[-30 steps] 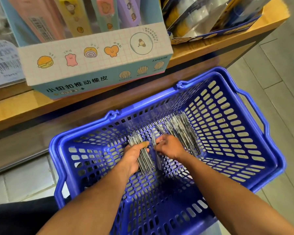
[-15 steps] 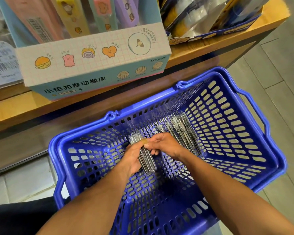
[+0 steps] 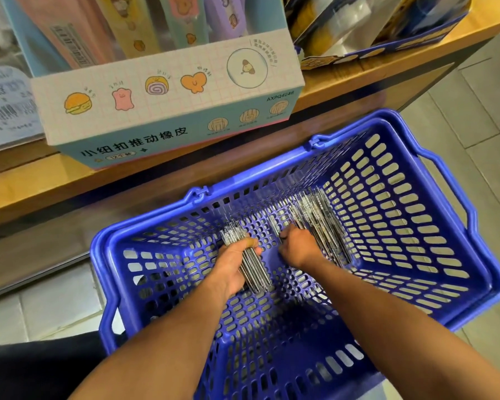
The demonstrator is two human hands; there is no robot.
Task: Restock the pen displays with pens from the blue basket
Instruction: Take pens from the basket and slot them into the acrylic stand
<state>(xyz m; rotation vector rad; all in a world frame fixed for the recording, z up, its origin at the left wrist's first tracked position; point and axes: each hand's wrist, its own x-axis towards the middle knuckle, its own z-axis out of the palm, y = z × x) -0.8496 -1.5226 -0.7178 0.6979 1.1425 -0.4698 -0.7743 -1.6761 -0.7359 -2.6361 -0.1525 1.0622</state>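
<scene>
Half a second back my two hands met over one bundle; now the right hand (image 3: 296,247) has drawn away to the right, and a bare strip of basket floor shows between them. I see the wooden shelf (image 3: 344,79) running across the top, carrying the pastel display box (image 3: 168,102) printed with little cartoon foods and, further right, a darker tray of packaged goods (image 3: 381,27). Below the shelf sits the blue basket (image 3: 416,255), both my forearms reaching down into it. Against its far right wall lies the loose pile of pens (image 3: 318,217), silver and dark. My left hand (image 3: 234,264) grips a tight bundle of pens (image 3: 254,269), thumb wrapped over the top of it. My right hand is curled at the near edge of the loose pile, fingertips down among the pens; I cannot tell whether it has hold of any.
</scene>
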